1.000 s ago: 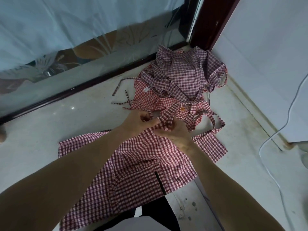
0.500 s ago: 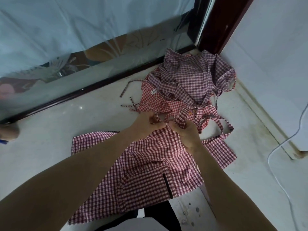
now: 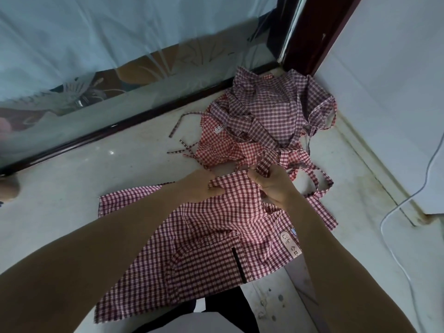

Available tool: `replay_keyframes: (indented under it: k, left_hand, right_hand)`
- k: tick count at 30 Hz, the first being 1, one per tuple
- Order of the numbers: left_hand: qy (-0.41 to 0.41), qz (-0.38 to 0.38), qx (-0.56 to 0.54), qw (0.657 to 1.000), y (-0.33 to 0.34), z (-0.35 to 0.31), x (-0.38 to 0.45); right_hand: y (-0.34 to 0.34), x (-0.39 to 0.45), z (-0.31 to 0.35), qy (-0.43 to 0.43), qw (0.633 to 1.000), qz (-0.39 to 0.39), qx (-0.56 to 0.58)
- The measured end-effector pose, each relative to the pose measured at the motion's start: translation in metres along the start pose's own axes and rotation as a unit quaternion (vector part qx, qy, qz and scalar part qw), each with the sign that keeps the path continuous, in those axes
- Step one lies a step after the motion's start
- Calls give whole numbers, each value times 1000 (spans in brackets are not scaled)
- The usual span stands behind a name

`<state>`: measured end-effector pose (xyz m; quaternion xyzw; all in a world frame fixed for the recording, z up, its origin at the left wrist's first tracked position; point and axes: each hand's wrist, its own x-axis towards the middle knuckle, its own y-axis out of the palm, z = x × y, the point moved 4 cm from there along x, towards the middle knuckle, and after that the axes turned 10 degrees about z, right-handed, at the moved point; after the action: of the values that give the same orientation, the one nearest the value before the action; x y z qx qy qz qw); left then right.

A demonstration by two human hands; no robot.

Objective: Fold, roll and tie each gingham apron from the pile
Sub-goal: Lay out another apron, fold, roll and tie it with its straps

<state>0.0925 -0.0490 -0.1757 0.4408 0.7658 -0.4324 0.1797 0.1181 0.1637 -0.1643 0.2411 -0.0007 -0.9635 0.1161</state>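
While the spread apron [image 3: 211, 239] lies mid-frame, long axis running lower left to upper centre, right hand [image 3: 274, 186] pinches its strap [image 3: 264, 164] at the top edge; left hand [image 3: 199, 186] alongside pinches the bib hem; pile [image 3: 269, 123] sits beyond, upper right.

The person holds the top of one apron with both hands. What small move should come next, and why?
Probably pull the strap free toward the person. The right hand grips a strap that runs back into the pile, while the left hand holds the top edge of the apron, which lies unfolded on the floor.
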Motion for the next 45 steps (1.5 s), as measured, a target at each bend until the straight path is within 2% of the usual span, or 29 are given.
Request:
replay_keyframes:
  k: [4,7,8,10,12,13,18,20,23,25,29,33,37,38,39,40,41,42,44,45]
  left_hand:
    - [-112,-24,131,985,11,59,-20]
    - [-166,-28,119,979,21,100,-39]
    - [-175,-27,105,978,24,110,-45]
    - [-183,-31,76,980,27,127,-56]
    - [-181,-41,51,981,27,139,-67]
    - [-177,-42,43,982,27,143,-71]
    - [-160,-76,9,984,24,155,-85]
    - [-157,-102,-20,982,21,160,-90]
    - [-196,-74,-5,978,23,177,-96]
    - [-224,-59,10,973,24,192,-106]
    - [-237,-68,25,969,13,216,-119]
    - [-217,-67,40,973,3,230,-130]
    - [-213,-79,36,973,4,240,-132]
    - [-212,-81,37,973,7,241,-131]
    - [-209,-86,34,974,9,243,-130]
    - [-208,-86,18,974,12,249,-130]
    - [-209,-81,-3,975,15,254,-130]
    - [-211,-70,-17,975,18,257,-132]
    - [-212,-49,-24,976,19,266,-136]
    - [-209,-48,-7,977,17,270,-138]
  right_hand:
    - [-8,7,-3,9,989,-103,-105]
    - [-2,12,-9,-2,982,-133,-134]
    - [2,13,-9,14,987,-114,-108]
    - [16,13,-11,84,993,-17,-84]
    - [27,15,-18,137,976,69,-157]
    - [30,16,-20,140,970,77,-185]
    - [41,25,-19,76,969,-42,-230]
    - [49,28,-24,82,965,-80,-236]
    - [52,33,-33,87,962,-130,-222]
    - [55,36,-36,86,957,-146,-237]
    - [63,40,-36,94,947,-126,-282]
    - [75,46,-36,116,922,-144,-341]
    - [94,44,-34,100,899,-225,-363]
    - [103,41,-36,88,881,-244,-395]
    - [116,38,-39,37,862,-240,-446]
    - [134,36,-44,-40,845,-200,-494]
    - [152,32,-56,-119,834,-125,-524]
    - [170,26,-69,-159,827,-27,-539]
    - [203,11,-98,-113,798,151,-573]
    - [217,3,-109,-76,773,202,-597]
